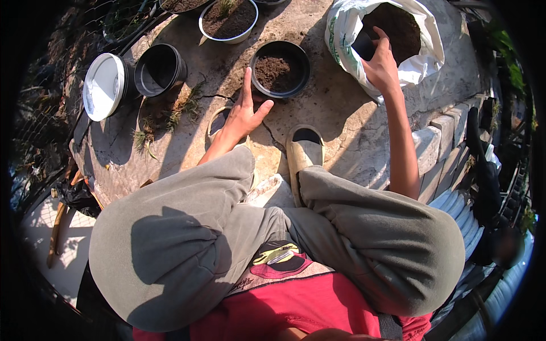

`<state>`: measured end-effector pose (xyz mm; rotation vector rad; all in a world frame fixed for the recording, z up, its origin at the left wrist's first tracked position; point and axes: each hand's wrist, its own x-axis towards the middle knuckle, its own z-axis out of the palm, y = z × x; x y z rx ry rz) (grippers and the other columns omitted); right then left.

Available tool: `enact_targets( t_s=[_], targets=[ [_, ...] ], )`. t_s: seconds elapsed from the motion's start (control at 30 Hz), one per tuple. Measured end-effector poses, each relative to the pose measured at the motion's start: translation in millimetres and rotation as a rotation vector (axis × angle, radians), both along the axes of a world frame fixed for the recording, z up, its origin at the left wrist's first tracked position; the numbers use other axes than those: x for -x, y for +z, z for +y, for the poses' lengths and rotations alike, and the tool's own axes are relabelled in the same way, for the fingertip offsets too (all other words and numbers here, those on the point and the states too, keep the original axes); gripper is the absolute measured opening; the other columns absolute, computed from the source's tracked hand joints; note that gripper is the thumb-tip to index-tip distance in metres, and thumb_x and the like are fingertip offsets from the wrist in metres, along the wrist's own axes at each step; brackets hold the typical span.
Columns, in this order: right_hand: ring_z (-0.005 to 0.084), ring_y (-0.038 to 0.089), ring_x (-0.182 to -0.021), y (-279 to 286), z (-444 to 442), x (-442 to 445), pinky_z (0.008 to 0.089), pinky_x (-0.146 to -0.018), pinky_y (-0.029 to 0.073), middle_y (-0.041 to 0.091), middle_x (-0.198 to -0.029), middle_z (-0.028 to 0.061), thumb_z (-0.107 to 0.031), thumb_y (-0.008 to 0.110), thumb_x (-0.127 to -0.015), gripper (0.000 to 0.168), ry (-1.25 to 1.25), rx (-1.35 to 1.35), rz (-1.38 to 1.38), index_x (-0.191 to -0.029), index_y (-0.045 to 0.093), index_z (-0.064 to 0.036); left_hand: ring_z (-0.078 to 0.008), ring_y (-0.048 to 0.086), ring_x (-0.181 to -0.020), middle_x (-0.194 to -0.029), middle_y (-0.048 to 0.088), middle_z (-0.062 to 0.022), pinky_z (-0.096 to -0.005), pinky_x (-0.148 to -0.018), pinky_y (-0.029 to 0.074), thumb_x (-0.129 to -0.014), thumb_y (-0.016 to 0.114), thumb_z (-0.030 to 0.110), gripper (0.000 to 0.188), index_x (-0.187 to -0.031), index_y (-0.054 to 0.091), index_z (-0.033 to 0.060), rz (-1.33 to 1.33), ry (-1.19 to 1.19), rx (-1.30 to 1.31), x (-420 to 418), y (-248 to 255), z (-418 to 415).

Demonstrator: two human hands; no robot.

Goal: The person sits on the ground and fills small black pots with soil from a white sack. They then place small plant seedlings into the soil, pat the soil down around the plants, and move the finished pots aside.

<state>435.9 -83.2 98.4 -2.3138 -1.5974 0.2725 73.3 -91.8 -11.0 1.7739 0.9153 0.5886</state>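
Near a black plastic pot (301, 64) partly filled with brown soil (273, 72), my left hand (244, 113) is spread with its fingers apart, its index finger beside the rim. My right hand (381, 64) reaches into the mouth of a white woven sack (431, 47) holding dark soil (401, 34). In it is a small dark container (364, 46), partly hidden by the sack's folded edge and my fingers. The sack stands to the right of the black pot on the stone surface.
A white pot (228, 39) with soil and a grassy plant, stacked black pots (182, 70) and white-topped pots (102, 87) stand at the left. Grass clumps (145, 135) lie below them. A chain-link fence (85, 21) borders the left, stone blocks (426, 140) the right.
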Motion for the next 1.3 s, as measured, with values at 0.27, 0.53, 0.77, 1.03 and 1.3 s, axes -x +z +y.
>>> enact_targets(
  t_s=[0.27,0.53,0.77,1.03,1.3],
  targets=[
    [0.0359,0.062,-0.117,5,-7,-10,0.0419,-0.096,0.051,0.059,-0.124,0.0304,-0.053,0.079,-0.08,0.094,-0.042,-0.046,0.433,-0.145,0.04,0.002,-0.0464,0.02,-0.15,-0.162,0.012,-0.0336,-0.0464,-0.122,0.023,-0.096,0.065,0.039,0.102,-0.161,-0.008,0.0095,0.011,0.019,-0.049,2,-5,0],
    [0.0296,0.062,-0.108,49,-25,-13,0.0388,-0.087,0.053,0.054,-0.125,0.0243,-0.052,0.083,-0.079,0.094,-0.194,-0.282,0.486,-0.145,0.041,-0.001,-0.0472,0.024,-0.149,-0.161,0.016,-0.0347,-0.0466,-0.121,0.025,-0.096,0.065,0.038,0.102,-0.161,-0.009,0.0108,0.023,0.015,-0.051,0,-3,0],
    [0.0267,0.06,-0.11,87,-36,22,0.036,-0.086,0.055,0.054,-0.121,0.0189,-0.044,0.085,-0.079,0.092,-0.129,-0.459,0.354,-0.144,0.039,0.003,-0.0477,0.024,-0.148,-0.16,0.016,-0.0348,-0.0462,-0.121,0.025,-0.096,0.065,0.037,0.102,-0.161,-0.009,0.0111,0.042,0.013,-0.018,1,0,0],
    [0.0255,0.055,-0.115,89,-40,73,0.037,-0.089,0.054,0.055,-0.126,0.0129,-0.037,0.093,-0.069,0.097,0.371,-0.508,0.081,-0.146,0.042,-0.007,-0.0472,0.023,-0.149,-0.162,0.014,-0.0333,-0.0469,-0.121,0.024,-0.096,0.067,0.036,0.104,-0.16,-0.012,0.014,0.104,0.002,0.166,-1,16,2],
    [0.0239,0.059,-0.111,71,-28,12,0.0366,-0.087,0.052,0.056,-0.126,0.0134,-0.035,0.091,-0.073,0.092,0.165,-0.646,-0.167,-0.145,0.041,-0.008,-0.047,0.023,-0.149,-0.162,0.014,-0.0331,-0.0471,-0.121,0.024,-0.096,0.065,0.039,0.102,-0.161,-0.009,0.012,0.026,0.012,-0.052,0,-6,0]
  ],
)
